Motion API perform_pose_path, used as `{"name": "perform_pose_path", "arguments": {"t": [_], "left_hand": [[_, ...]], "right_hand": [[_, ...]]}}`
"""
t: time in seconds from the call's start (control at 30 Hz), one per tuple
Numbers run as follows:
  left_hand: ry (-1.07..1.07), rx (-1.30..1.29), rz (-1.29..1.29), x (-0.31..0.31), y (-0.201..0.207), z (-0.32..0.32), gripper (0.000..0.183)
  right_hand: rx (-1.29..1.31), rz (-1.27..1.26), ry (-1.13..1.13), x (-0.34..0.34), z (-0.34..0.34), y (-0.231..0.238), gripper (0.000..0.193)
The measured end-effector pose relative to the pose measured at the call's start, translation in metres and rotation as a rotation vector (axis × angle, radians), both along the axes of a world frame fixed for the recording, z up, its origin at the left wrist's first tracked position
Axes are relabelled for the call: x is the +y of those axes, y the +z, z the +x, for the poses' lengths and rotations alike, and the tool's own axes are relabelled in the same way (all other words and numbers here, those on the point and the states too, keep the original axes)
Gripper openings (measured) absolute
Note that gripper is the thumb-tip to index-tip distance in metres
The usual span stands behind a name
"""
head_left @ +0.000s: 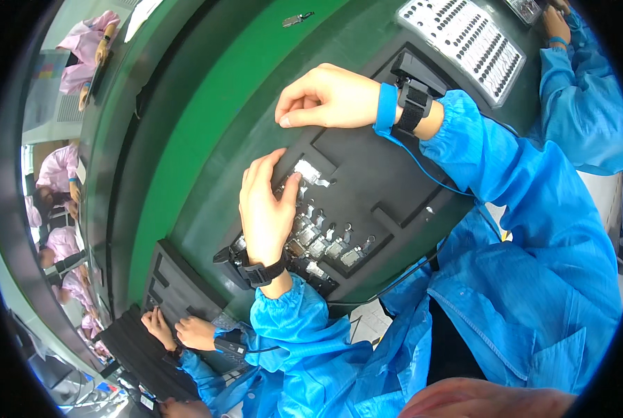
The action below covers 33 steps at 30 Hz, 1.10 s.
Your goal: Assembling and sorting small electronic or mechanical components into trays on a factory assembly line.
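Just below the middle of our view, toward five o'clock, a cluster of small metal parts (318, 245) sits in the black tray (388, 167), crowded together and partly hidden by one another. A similar single metal part (307, 170) lies apart from them toward twelve o'clock, beside our left thumb, its thin tail (323, 182) pointing to about four o'clock. We judge these parts light and stiff in the body, probably smooth enough to slip, with the tail the fragile bit. We would pinch the silver body by opposite edges and leave the tail free.

Our left hand (266, 209), at nine o'clock, reaches over the tray's edge with thumb and forefinger spread apart. The thumb tip is at the single part's edge; whether it touches, we cannot tell, and we see no grip closed on it. Farther out at twelve o'clock, our right hand (329, 97) hangs with fingers curled and thumb near the forefinger. Nothing shows between them, though we cannot tell whether something small is hidden there.

Beyond, between one and two o'clock, a white tray (492, 99) carries rows of small dark pieces. Farthest along twelve o'clock, a loose metal piece (297, 19) lies on the green desk (214, 188).
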<state>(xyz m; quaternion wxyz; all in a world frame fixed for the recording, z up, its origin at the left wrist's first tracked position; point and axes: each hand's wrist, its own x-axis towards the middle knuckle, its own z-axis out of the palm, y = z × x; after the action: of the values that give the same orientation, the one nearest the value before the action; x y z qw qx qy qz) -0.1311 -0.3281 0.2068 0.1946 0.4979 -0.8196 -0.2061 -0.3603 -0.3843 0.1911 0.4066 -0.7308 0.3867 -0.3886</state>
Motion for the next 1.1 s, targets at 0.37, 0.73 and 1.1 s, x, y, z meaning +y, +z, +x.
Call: {"name": "perform_pose_path", "arguments": {"t": [0.37,0.73,1.1], "left_hand": [[0.059,-0.008,-0.047,-0.001,-0.003,-0.009,0.034],[0.03,-0.04,-0.122,0.008,-0.003,0.006,0.042],[0.056,0.063,-0.178,0.0,-0.006,0.003,0.028]], "right_hand": [[0.011,0.008,-0.01,-0.001,0.0,0.005,0.025],[-0.092,-0.036,0.069,0.0,0.009,-0.002,0.021],[-0.088,0.224,-0.005,0.001,0.007,0.009,0.015]]}}
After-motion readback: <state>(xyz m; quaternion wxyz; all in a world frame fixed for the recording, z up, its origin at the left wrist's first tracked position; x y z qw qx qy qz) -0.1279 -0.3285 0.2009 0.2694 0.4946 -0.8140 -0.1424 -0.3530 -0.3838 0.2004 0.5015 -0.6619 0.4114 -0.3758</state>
